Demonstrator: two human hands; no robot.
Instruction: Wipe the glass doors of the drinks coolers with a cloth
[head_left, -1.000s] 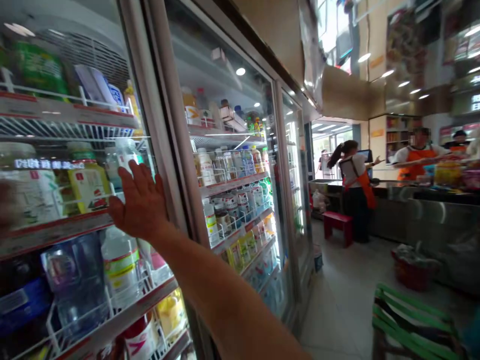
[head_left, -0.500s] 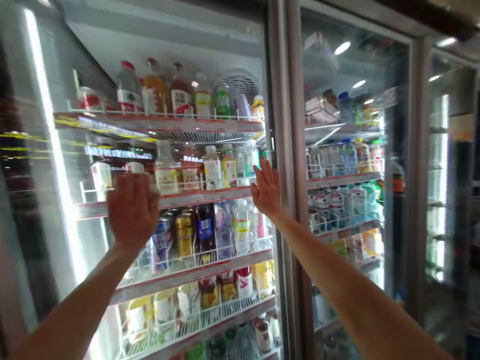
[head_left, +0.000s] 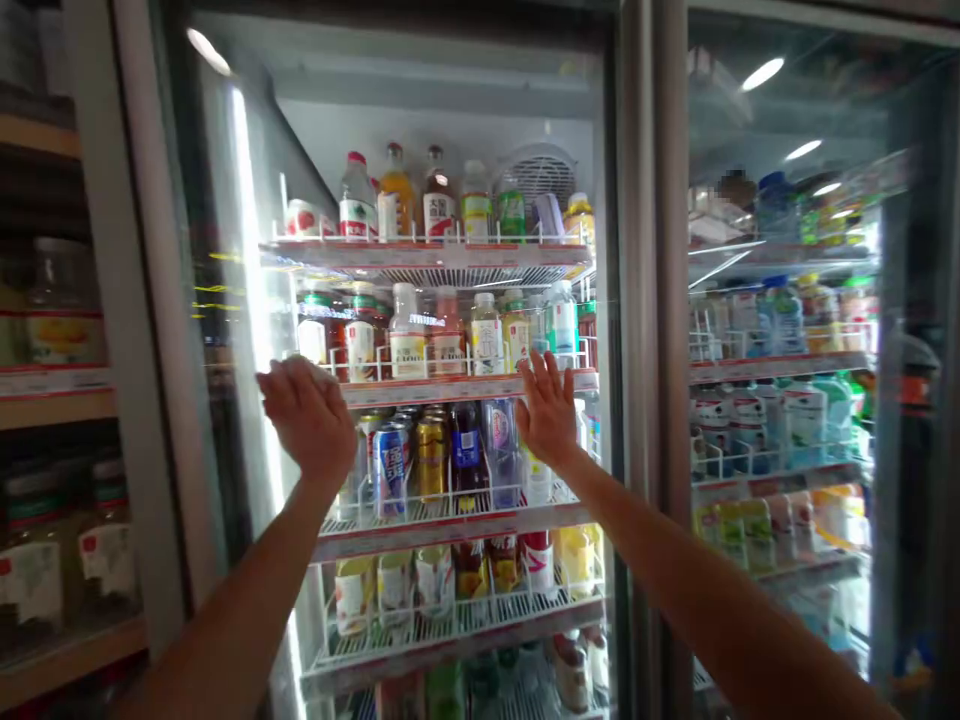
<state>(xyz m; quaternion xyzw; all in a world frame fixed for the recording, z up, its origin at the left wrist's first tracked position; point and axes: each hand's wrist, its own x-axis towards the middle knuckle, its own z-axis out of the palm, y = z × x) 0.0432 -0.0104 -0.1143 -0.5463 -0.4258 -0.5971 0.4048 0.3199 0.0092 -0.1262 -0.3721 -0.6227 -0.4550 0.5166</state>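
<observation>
Both my arms reach out to a glass cooler door. My left hand lies flat against the glass at mid height, fingers stretched out, holding nothing. My right hand presses on the same pane further right, near the metal door frame, fingers spread upward. Behind the glass, white wire shelves carry rows of bottled drinks and cans.
A second glass-door cooler with more bottles stands to the right. At the left, open wooden shelves hold jars and bottles. A bright light strip reflects on the left part of the door.
The view has swung left from the shop counter to face the cooler. Both hands have slid left along the glass with the door, and the left hand has come fully into view.
</observation>
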